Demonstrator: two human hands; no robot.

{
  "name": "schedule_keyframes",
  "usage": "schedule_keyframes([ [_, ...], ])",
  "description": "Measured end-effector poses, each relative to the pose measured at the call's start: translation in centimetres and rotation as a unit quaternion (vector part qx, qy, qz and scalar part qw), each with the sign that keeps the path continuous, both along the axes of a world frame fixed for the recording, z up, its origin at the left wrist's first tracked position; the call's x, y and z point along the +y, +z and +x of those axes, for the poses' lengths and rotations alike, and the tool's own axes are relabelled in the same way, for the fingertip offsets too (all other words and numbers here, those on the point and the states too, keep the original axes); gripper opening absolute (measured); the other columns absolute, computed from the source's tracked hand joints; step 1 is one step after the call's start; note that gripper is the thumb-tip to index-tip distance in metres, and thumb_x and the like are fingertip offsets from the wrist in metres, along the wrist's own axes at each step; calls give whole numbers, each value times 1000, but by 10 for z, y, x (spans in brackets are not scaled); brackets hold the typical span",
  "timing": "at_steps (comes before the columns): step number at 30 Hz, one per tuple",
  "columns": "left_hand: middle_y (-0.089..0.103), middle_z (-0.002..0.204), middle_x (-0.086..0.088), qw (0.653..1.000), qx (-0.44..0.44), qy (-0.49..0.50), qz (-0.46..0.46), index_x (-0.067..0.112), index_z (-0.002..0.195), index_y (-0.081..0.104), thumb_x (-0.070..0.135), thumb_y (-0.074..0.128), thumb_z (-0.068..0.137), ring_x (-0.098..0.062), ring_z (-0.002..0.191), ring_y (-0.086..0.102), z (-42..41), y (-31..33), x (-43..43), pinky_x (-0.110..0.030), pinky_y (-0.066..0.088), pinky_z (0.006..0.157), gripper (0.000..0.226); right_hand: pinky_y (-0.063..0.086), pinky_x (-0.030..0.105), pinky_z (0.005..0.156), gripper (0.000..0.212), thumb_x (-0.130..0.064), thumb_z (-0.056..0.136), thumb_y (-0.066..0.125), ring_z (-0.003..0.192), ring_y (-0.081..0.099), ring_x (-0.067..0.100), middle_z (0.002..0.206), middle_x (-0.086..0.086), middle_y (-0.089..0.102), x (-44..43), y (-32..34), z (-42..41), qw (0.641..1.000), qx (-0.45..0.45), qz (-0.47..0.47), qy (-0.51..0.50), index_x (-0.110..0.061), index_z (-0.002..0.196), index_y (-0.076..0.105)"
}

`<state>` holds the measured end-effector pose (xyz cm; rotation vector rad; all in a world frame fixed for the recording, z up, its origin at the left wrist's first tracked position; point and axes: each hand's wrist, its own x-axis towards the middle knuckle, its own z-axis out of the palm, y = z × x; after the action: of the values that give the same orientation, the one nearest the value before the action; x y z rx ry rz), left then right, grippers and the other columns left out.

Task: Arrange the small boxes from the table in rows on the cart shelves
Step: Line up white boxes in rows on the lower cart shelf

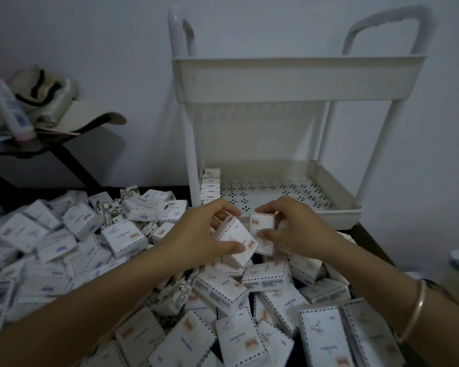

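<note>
A big heap of small white boxes (96, 260) with dashed edges covers the dark table. My left hand (196, 234) grips one tilted box (236, 238) above the heap, thumb on its front face. My right hand (294, 226) pinches a second box (261, 227) right beside it; the two boxes touch. Behind my hands stands a white two-shelf cart (300, 78). Its lower perforated shelf (276, 192) carries a short row of upright boxes (210, 184) along its left side. The inside of the upper shelf is hidden.
A dark side table (32, 149) at the back left holds a cap, a bag and a tube. The cart's front rim (337, 215) lies just beyond my right hand. A silver bangle (414, 311) circles my right wrist. A white wall backs everything.
</note>
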<state>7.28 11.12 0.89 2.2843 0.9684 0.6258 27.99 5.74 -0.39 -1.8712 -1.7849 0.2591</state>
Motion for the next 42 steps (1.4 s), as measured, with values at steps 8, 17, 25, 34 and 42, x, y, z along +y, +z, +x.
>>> schedule_keyframes([
  [8, 59, 108, 18, 999, -21, -10, -24, 47, 111, 62, 25, 75, 81, 1, 91, 59, 10, 24, 29, -22, 55, 76, 39, 51, 17, 58, 35, -20, 84, 73, 84, 58, 3, 103, -12, 55, 15, 10, 11, 984, 175, 4, -35, -29, 112, 55],
  [17, 71, 98, 1, 975, -152, 87, -138, 20, 103, 59, 23, 79, 77, -19, 92, 69, 45, 35, 67, -40, 57, 86, 32, 51, 14, 57, 30, -11, 85, 71, 73, 69, 6, 106, -3, 65, 36, 15, 23, 938, 343, -55, 0, -21, 112, 61],
  [25, 63, 91, 13, 999, 16, 52, 5, 25, 99, 60, 15, 71, 82, -5, 81, 62, 68, 34, 89, -25, 55, 75, 23, 51, 21, 65, 30, -14, 85, 72, 81, 69, 19, 108, 2, 69, 71, 25, 45, 927, 372, -43, -2, -19, 114, 63],
  [34, 61, 109, -8, 947, 200, 176, 181, 17, 125, 43, 15, 65, 82, -28, 94, 60, 137, 67, 168, -30, 46, 71, 49, 55, 16, 58, 37, -7, 88, 67, 75, 65, 14, 98, 2, 63, 115, 16, 53, 933, 358, -21, -27, -12, 123, 54],
  [42, 61, 119, -8, 914, 298, 144, 235, 13, 120, 59, 5, 57, 86, -26, 108, 58, 160, 44, 227, -34, 48, 80, 35, 54, 27, 71, 34, -9, 86, 66, 90, 62, 17, 108, 4, 62, 144, 6, 57, 950, 310, -4, -41, -18, 117, 55],
])
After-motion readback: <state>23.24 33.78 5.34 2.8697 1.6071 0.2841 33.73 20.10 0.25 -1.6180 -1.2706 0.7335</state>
